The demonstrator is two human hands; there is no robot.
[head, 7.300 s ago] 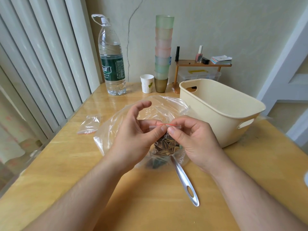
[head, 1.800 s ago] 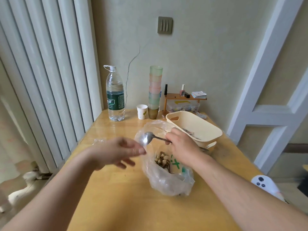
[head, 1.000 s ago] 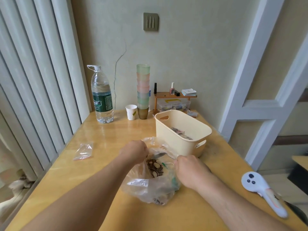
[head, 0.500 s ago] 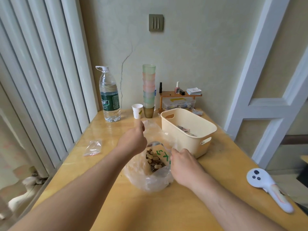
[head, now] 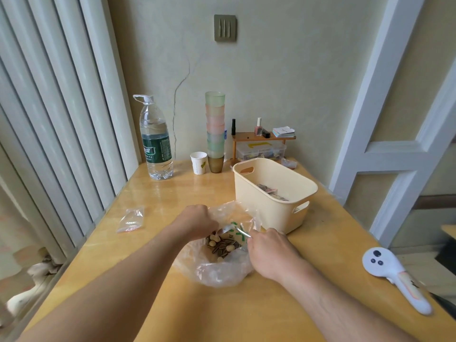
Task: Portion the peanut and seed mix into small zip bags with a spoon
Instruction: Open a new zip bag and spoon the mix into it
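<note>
Cream basket [head: 269,203] beside plastic bag [head: 222,272]

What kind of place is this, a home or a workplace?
Most likely a room in a home. A wooden table stands against a cracked painted wall; on it are stacked plastic cups, a water bottle and nail polish on a small shelf.
</note>
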